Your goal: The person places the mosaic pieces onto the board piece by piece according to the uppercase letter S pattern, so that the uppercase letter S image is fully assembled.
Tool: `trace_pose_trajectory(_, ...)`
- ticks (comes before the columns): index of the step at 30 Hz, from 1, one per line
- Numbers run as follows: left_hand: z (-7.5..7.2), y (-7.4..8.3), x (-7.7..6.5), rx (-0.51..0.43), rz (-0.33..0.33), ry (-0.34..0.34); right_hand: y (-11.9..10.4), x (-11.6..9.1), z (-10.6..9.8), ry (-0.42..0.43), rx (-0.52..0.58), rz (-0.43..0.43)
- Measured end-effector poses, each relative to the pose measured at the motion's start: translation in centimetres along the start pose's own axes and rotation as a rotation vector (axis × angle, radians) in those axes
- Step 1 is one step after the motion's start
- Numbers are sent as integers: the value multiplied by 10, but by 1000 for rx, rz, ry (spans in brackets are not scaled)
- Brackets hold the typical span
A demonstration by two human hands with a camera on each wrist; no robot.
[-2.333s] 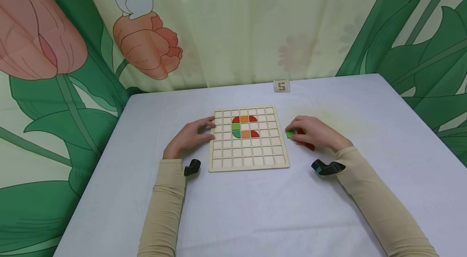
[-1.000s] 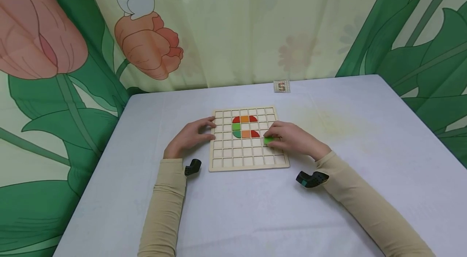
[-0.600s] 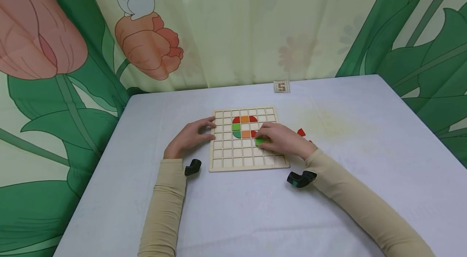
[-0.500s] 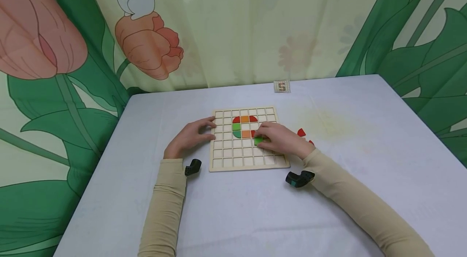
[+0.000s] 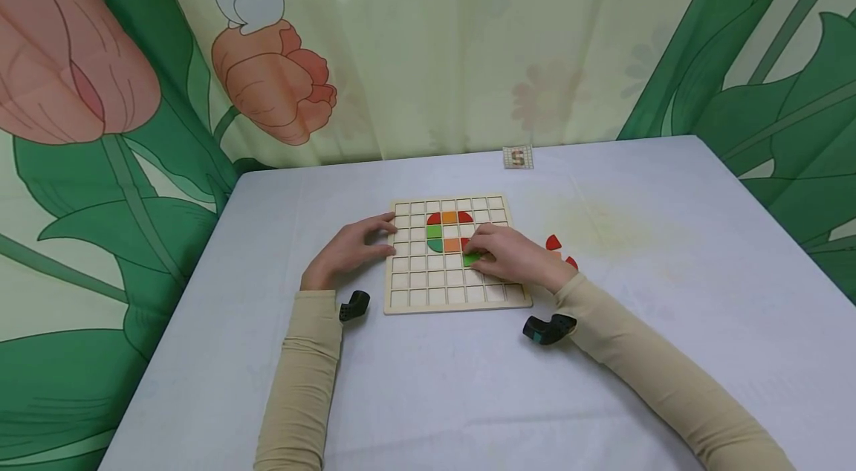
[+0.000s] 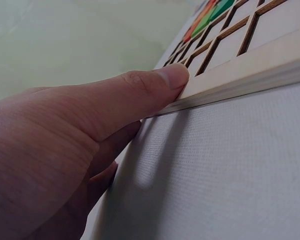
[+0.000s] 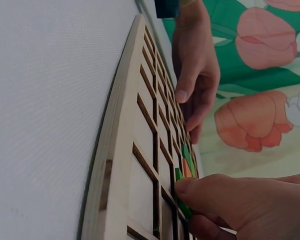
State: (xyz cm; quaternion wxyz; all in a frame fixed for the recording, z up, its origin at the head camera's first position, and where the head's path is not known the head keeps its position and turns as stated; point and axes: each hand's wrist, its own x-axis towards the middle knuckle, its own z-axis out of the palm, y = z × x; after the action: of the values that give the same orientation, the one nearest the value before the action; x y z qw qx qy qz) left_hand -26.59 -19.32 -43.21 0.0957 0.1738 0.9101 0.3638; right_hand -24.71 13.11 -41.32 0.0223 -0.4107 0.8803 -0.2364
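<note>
A square wooden grid board lies on the table, with red, orange and green tiles set in several cells. My left hand rests against its left edge; in the left wrist view the thumb touches the rim, its fingers loosely extended. Over the board's right half, my right hand pinches a green square tile just below the red tile at the lower right of the pattern. The right wrist view shows this green tile tilted at a cell, partly covered by the fingertips.
Loose red pieces and an orange one lie to the right of the board, partly behind my right wrist. A small pattern card sits by the table's back edge. Black wrist cameras hang at both cuffs.
My right hand has picked up the green tile from the loose pieces and carried it left over the board, slowing at a cell. The left hand has stayed at the edge.
</note>
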Motion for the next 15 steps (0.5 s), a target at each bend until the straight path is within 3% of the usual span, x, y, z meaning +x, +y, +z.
trace_pose_trajectory(15, 0, 3, -1, -16, -26, -2, 2, -3, 0, 5, 14, 36)
